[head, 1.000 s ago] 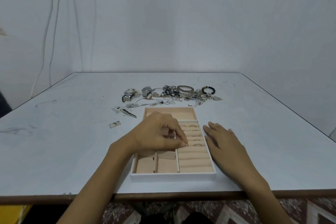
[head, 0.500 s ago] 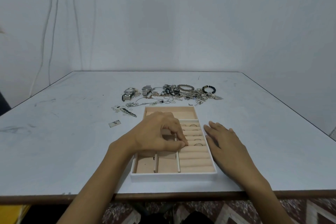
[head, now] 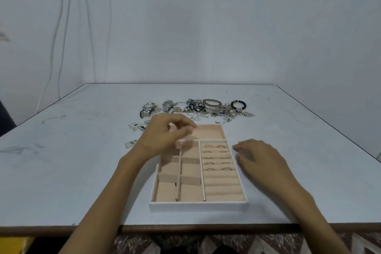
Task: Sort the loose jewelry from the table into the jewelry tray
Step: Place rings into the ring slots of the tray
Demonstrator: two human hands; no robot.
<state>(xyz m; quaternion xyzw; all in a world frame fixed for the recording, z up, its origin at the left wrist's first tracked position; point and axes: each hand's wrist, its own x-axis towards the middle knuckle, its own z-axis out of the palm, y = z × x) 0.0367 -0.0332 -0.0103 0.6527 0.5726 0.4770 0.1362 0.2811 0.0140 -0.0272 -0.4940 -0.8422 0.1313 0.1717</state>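
Head view: left hand (head: 165,138) raised over far-left cells of white-rimmed, peach-lined jewelry tray (head: 198,205), fingers loosely curled, nothing visibly held, though blurred. Right hand (head: 259,156) flat on grey-white table (head: 82,171) just beside tray's right wall, fingers spread, empty. Several thin metal rings (head: 214,169) seated in roll slots at right. Tangled heap of watches, bracelets and chains (head: 198,109) waiting beyond tray. Best practice, judged: lift one piece clear of tangle, steady tray, match piece to fitting compartment.
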